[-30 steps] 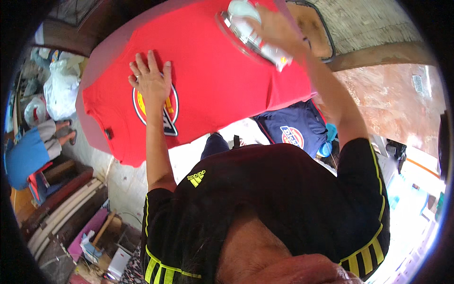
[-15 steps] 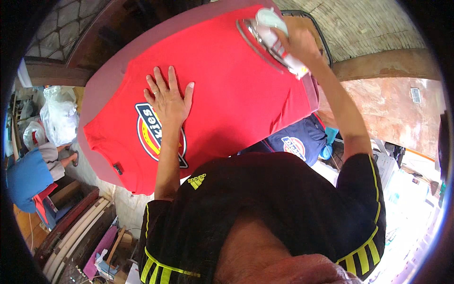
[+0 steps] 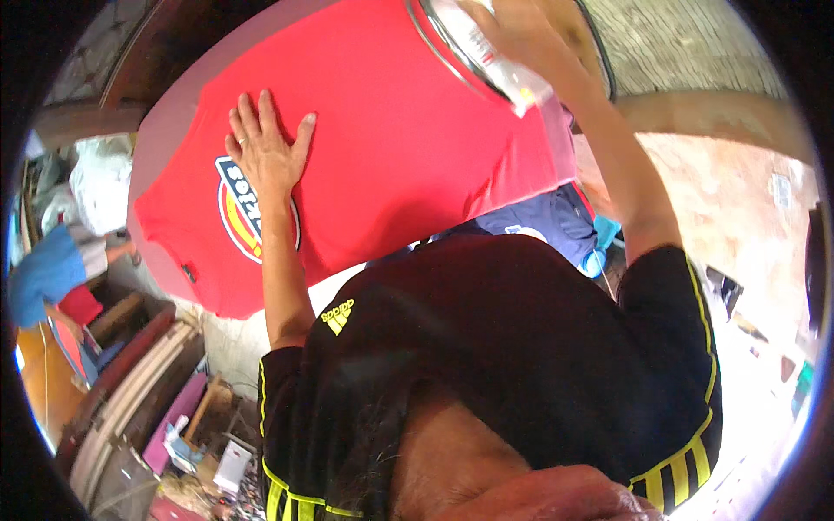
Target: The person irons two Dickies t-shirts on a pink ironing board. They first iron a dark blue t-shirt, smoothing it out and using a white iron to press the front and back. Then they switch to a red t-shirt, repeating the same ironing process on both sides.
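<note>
A red T-shirt (image 3: 365, 130) with a printed emblem lies spread over a mauve padded board (image 3: 161, 130). My left hand (image 3: 269, 156) rests flat on it beside the emblem, fingers spread, a ring on one finger. At the shirt's far right part, my right hand (image 3: 530, 39) is closed around the handle of a clothes iron (image 3: 473, 48), white with a shiny metal rim. The iron appears to lie against the cloth, though its underside is hidden. Its far end is cut off by the picture's upper edge.
Below the board's near right edge lies a folded navy garment (image 3: 556, 221). A dark metal rail (image 3: 603, 52) curves past the iron. At the left a person in a blue top (image 3: 52, 269) bends near stacked wooden planks (image 3: 122, 408). White plastic bags (image 3: 95, 182) sit beyond.
The view has shifted, so the shirt and both hands appear higher and further left. My left hand keeps its place by the emblem; the iron stays at the shirt's far right part.
</note>
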`<state>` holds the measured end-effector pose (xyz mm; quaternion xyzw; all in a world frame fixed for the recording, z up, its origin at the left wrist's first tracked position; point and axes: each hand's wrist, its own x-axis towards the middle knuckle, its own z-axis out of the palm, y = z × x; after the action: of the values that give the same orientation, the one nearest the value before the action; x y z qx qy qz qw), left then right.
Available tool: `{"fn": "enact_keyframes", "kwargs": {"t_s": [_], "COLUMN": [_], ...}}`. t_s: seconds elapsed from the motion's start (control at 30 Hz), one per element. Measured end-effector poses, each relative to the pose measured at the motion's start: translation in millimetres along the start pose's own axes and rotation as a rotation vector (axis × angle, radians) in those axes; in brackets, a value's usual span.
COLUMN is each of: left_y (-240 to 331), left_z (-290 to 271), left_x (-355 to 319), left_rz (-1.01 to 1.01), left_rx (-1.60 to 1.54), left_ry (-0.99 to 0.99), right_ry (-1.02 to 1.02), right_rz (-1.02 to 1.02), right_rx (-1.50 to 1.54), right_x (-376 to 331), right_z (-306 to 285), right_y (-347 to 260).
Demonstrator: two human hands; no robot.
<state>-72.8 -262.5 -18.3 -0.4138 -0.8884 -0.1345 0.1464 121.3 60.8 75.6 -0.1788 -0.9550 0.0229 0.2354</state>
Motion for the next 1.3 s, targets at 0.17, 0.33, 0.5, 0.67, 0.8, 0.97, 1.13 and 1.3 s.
{"fn": "enact_keyframes", "kwargs": {"t_s": [0.17,0.33,0.5,0.67,0.8,0.97,1.13,1.3], "left_y": [-2,-18,-82,-185,-265,-316,-329,-324], "left_z": [4,3,-2,-36,-56,-66,-43,-60], "left_x": [-1,0,14,8,1,-12,-11,-10], "left_rz": [0.009,-0.069,0.011,-0.210,-0.620,-0.611,-0.462,-0.535], "left_rx": [-0.008,-0.021,-0.248,0.293,0.422,-0.301,-0.516,-0.463], "left_ry": [0.046,0.031,-0.024,0.357,0.126,-0.025,0.225,0.100], "right_ry": [-0.250,-0.308,-0.253,-0.163,-0.269,-0.417,-0.345,-0.381], "right_rz": [0.223,0.096,-0.181,-0.458,-0.694,-0.848,-0.918,-0.854], "right_rx": [0.319,0.452,0.435,0.337,0.263,0.202,0.267,0.287], "right_x": [-69,-33,57,135,178,201,201,207], "right_z": [-42,-25,27,65,83,87,100,117], "right_y": [-58,-103,-133,-164,-193,-239,-296,-355]}}
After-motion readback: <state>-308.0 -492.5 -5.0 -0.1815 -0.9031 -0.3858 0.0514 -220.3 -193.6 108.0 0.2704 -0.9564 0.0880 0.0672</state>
